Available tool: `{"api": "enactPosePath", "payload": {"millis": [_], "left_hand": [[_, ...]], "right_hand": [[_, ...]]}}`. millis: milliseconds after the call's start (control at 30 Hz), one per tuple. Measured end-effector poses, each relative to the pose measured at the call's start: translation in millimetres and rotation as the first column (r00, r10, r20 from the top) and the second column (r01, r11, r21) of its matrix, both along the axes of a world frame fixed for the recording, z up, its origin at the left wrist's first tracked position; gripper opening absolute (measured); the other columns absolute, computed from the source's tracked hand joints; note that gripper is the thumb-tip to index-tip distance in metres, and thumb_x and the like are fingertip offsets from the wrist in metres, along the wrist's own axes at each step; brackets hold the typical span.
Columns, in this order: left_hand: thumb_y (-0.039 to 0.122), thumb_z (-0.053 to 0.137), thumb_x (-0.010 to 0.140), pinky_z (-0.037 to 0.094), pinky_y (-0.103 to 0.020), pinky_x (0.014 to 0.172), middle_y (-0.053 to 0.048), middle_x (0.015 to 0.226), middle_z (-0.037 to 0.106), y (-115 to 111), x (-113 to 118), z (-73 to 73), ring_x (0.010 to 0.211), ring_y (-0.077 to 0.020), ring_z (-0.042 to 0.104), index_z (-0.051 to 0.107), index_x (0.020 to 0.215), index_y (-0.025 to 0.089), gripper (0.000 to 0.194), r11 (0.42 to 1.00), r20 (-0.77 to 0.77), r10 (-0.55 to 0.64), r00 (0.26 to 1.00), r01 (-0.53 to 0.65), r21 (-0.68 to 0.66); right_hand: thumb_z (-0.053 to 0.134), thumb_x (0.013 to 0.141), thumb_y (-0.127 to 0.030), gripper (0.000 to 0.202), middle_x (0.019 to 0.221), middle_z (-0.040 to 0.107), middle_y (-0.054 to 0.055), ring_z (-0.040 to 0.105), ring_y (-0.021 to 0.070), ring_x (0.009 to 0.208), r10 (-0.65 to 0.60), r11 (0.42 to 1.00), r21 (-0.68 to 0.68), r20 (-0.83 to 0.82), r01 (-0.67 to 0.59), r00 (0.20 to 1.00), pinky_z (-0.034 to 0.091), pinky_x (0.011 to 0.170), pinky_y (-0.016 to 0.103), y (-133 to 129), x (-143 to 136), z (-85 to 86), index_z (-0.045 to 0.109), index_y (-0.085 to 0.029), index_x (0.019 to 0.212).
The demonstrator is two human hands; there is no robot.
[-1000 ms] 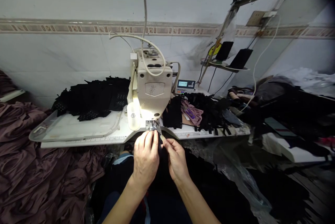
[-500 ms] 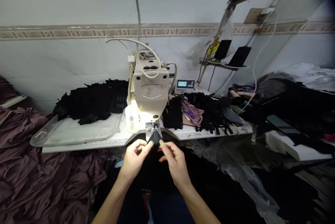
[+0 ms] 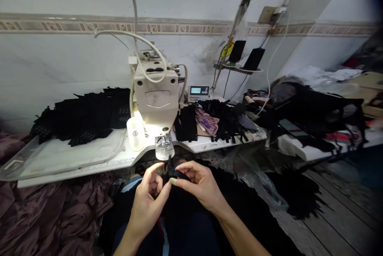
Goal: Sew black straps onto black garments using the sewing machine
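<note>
Just in front of the sewing machine (image 3: 157, 100), a narrow black fabric strip (image 3: 170, 167) hangs below its lit, shiny metal plate (image 3: 164, 151). My right hand (image 3: 199, 184) pinches this strip between thumb and fingers, and a loop of it stands out by the fingertips. My left hand (image 3: 149, 196) is at the strip's left side, fingers curled and thumb against it, thumb tip close to the right thumb. The exact grip of the left fingers is partly lost against dark cloth. More black fabric (image 3: 185, 204) covers my lap.
Black fabric pieces (image 3: 86, 112) lie left of the machine on a clear plastic board (image 3: 89, 150). Right of it are black strips (image 3: 227, 118), a mauve scrap (image 3: 209, 122) and a control panel (image 3: 199, 92). Mauve cloth (image 3: 50, 216) heaps at lower left. Black thread cones (image 3: 253, 58) stand behind.
Both hands have drawn the black strip away from the machine's plate toward me, and it is folded over in my right fingers. The view has turned to the right.
</note>
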State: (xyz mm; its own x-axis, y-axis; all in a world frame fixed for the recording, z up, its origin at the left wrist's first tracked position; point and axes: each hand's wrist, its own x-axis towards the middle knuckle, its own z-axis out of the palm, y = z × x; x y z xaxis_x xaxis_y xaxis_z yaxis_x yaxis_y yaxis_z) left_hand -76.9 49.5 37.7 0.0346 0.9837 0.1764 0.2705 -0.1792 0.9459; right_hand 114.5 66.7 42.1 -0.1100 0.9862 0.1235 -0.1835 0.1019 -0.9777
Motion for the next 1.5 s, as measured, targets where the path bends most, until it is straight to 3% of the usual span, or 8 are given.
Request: {"api": "enactPosePath", "payload": {"millis": [167, 333, 500, 833, 1000, 1133, 1267, 1500], "left_hand": [[0.05, 0.062, 0.101, 0.036, -0.02, 0.05, 0.007, 0.06, 0.043, -16.3, -5.6, -11.1, 0.052, -0.0112, 0.043, 0.075, 0.136, 0.021, 0.048, 0.962, -0.199, -0.273, 0.941, 0.262, -0.08], [0.065, 0.069, 0.092, 0.053, -0.023, 0.052, 0.001, 0.063, 0.062, -6.6, -11.3, -32.4, 0.056, -0.0165, 0.06, 0.083, 0.115, 0.019, 0.053, 0.968, -0.152, -0.227, 0.962, 0.205, -0.147], [0.071, 0.076, 0.081, 0.069, -0.033, 0.075, -0.007, 0.099, 0.084, -1.7, -17.1, -41.6, 0.096, -0.0326, 0.081, 0.087, 0.107, 0.025, 0.054, 0.982, -0.118, -0.151, 0.982, 0.135, -0.133], [0.053, 0.067, 0.098, 0.058, -0.023, 0.072, -0.002, 0.084, 0.074, 7.2, -1.2, 15.6, 0.079, -0.0188, 0.071, 0.083, 0.095, 0.021, 0.036, 0.994, -0.15, -0.103, 0.983, 0.107, 0.017], [0.038, 0.063, 0.104, 0.051, -0.022, 0.061, 0.0, 0.075, 0.066, 20.2, 4.1, 22.4, 0.067, -0.0143, 0.064, 0.08, 0.09, 0.02, 0.028, 0.985, -0.199, 0.03, 0.98, 0.005, 0.17], [0.023, 0.063, 0.105, 0.059, -0.024, 0.075, -0.004, 0.097, 0.077, 22.5, 1.1, 17.8, 0.085, -0.0172, 0.075, 0.077, 0.114, 0.02, 0.016, 0.872, -0.359, 0.25, 0.899, -0.049, 0.486], [0.01, 0.053, 0.108, 0.061, -0.03, 0.099, -0.009, 0.134, 0.076, 20.5, 2.3, 10.8, 0.117, -0.0219, 0.077, 0.065, 0.143, 0.02, 0.038, 0.736, -0.563, 0.314, 0.764, 0.179, 0.653], [0.021, 0.056, 0.11, 0.066, -0.031, 0.082, -0.014, 0.142, 0.073, 23.1, 14.1, 4.9, 0.107, -0.0265, 0.081, 0.06, 0.147, 0.014, 0.037, 0.738, -0.667, 0.446, 0.597, 0.176, 0.651]], "right_hand": [[0.094, 0.079, -0.041, 0.024, 0.085, 0.079, 0.004, 0.071, 0.0191, 0.075, 0.029, 1.0, -0.002, 0.135, -0.028, 0.99, 0.054, 0.068, 0.029, 1.0, 18.1, 0.1, 0.087, -0.02, 0.089], [0.094, 0.077, -0.048, 0.032, 0.086, 0.08, 0.005, 0.071, 0.0186, 0.073, 0.026, 1.0, -0.011, 0.116, -0.025, 0.993, 0.055, 0.069, 0.029, 12.2, 19.9, -6.3, 0.087, -0.018, 0.089], [0.099, 0.067, -0.049, 0.042, 0.09, 0.08, 0.004, 0.073, 0.0195, 0.08, 0.086, 0.996, 0.005, 0.059, -0.086, 0.995, 0.057, 0.074, 0.029, 18.8, 21.1, -15.3, 0.087, -0.019, 0.094], [0.091, 0.078, -0.044, 0.026, 0.081, 0.081, 0.004, 0.075, 0.0208, 0.074, -0.031, 0.993, 0.112, 0.074, 0.023, 0.997, 0.059, 0.072, 0.03, 56.3, 9.3, 6.4, 0.082, -0.02, 0.081], [0.087, 0.082, -0.041, 0.023, 0.078, 0.08, 0.005, 0.074, 0.0215, 0.069, -0.075, 0.989, 0.141, 0.189, 0.049, 0.979, 0.057, 0.064, 0.03, 86.0, 3.8, 7.6, 0.079, -0.019, 0.082], [0.087, 0.079, -0.041, 0.024, 0.082, 0.082, 0.008, 0.075, 0.0237, 0.071, -0.116, 0.981, 0.177, 0.192, 0.082, 0.975, 0.058, 0.066, 0.032, 104.6, 1.3, 2.1, 0.08, -0.019, 0.083], [0.081, 0.078, -0.034, 0.016, 0.087, 0.084, 0.009, 0.078, 0.0264, 0.082, -0.176, 0.961, 0.252, 0.254, 0.11, 0.951, 0.059, 0.077, 0.034, 123.8, -3.3, -2.4, 0.082, -0.019, 0.084], [0.076, 0.074, -0.023, 0.008, 0.086, 0.084, 0.006, 0.078, 0.0254, 0.082, -0.192, 0.956, 0.276, 0.335, 0.098, 0.923, 0.058, 0.078, 0.033, 151.9, -15.5, -1.1, 0.081, -0.022, 0.081]]}}
